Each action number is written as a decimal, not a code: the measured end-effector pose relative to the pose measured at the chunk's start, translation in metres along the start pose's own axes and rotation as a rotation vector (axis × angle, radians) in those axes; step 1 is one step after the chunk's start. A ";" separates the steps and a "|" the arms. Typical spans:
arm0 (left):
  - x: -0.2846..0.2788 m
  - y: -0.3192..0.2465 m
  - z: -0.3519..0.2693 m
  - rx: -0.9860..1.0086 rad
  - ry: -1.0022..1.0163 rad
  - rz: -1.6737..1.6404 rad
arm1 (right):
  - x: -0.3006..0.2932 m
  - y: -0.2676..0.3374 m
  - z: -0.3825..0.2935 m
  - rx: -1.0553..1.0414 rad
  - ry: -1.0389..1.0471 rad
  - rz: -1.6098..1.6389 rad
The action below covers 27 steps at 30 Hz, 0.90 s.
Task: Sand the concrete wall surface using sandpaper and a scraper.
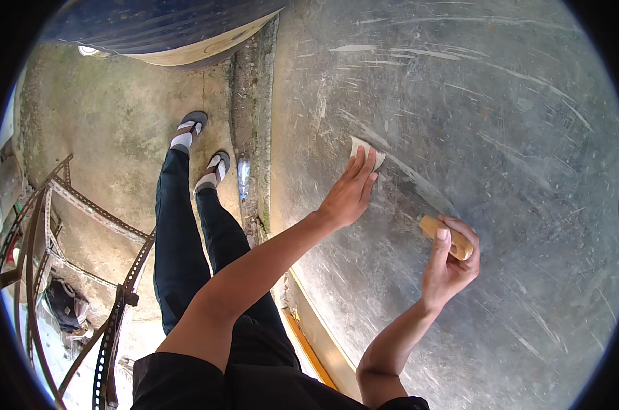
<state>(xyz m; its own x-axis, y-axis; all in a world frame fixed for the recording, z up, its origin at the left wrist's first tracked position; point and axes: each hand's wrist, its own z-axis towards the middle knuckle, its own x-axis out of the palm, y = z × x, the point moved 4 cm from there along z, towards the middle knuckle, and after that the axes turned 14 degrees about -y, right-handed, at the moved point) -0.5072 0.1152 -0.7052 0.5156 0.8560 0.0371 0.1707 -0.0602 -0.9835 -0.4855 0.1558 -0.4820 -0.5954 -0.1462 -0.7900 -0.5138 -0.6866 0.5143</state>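
My left hand (pixel 348 192) presses a small pale sheet (pixel 365 148), sandpaper or cloth, flat against a scuffed grey surface (pixel 524 169). Its fingers lie spread over the sheet, and the sheet's edges curl up past them. In my right hand (pixel 450 269) is a hand tool by its short wooden handle (pixel 445 237), thumb on one side and fingers wrapped round the other. The tool's blade blends into the grey, so its kind and outline cannot be told. Pale curved streaks and scratches cover the surface around both hands.
A perforated metal angle frame (pixel 102 207) stands on the left, with a black bag (pixel 66 307) behind it. Near my feet a plastic bottle (pixel 244 177) lies along a narrow gutter (pixel 248 102). A large dark blue object (pixel 171 25) curves across the top.
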 end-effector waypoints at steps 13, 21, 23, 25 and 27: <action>-0.026 0.010 -0.061 -0.108 0.061 -0.090 | 0.191 -0.023 0.053 -0.222 -0.010 -0.172; -0.062 0.000 -0.062 -0.036 0.075 -0.075 | 0.227 -0.037 0.079 -0.187 0.087 -0.207; -0.074 -0.002 -0.058 -0.038 0.076 -0.046 | 0.235 -0.035 0.077 -0.247 0.109 -0.186; -0.083 -0.005 -0.052 -0.008 0.065 -0.031 | 0.245 -0.038 0.074 -0.340 0.166 -0.225; -0.090 -0.004 -0.049 0.011 0.064 -0.013 | 0.252 -0.041 0.078 -0.459 0.205 -0.295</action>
<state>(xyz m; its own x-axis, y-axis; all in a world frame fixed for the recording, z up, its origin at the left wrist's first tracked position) -0.5134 0.0135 -0.6957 0.5662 0.8221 0.0604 0.1688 -0.0439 -0.9847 -0.6625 0.2031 -0.6764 -0.3119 -0.0052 -0.9501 -0.2926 -0.9509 0.1013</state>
